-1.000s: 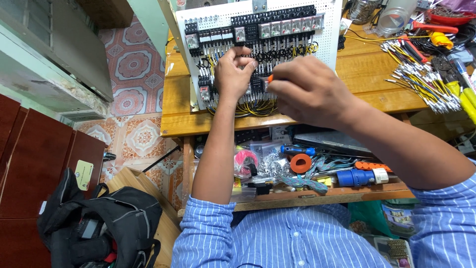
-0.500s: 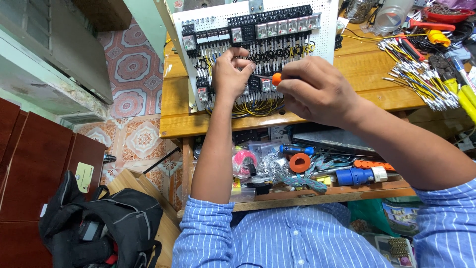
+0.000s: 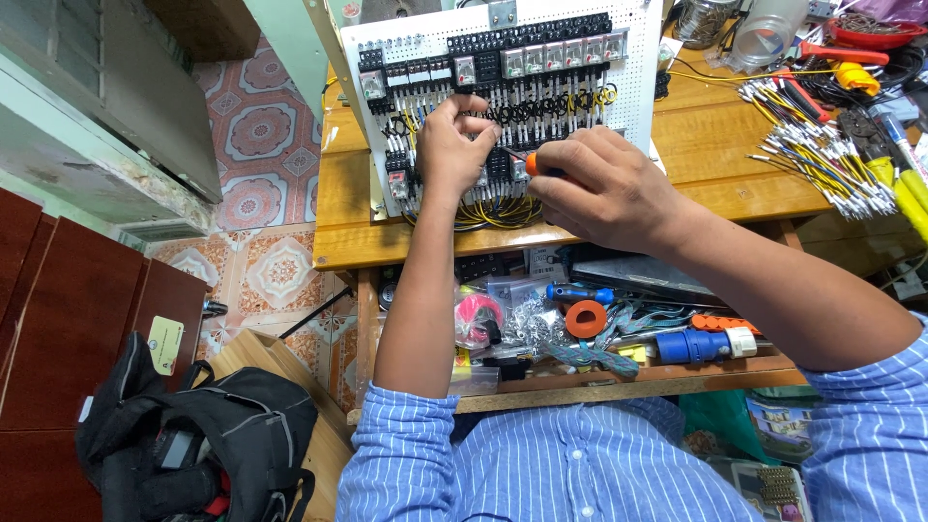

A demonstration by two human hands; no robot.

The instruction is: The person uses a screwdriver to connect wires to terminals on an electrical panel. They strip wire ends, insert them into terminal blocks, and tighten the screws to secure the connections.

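Screwdriver with an orange handle lies in the right hand, its thin shaft pointing at the middle of the white wiring board; the right fingers are curled and pinching the handle. Just beside it, the left hand rests against the face of the board, its fingers bent and pressed together over the black terminal blocks; what they pinch is hidden, so I cannot tell.

The board stands tilted on the wooden worktop, with rows of black and grey blocks along its top and yellow and black wires looping out at its lower edge, just under both hands.

Right of the board, on the same worktop, lies a bundle of cut wires with metal tips, and beyond it red-handled pliers and yellow-handled tools. A clear jar stands near the board's upper right corner.

Below the board, a shelf under the worktop holds a pink roll, an orange ring of tape, a blue plug and a blue-handled tool.

Left of the board and lower, a black backpack sits on the patterned tile floor.
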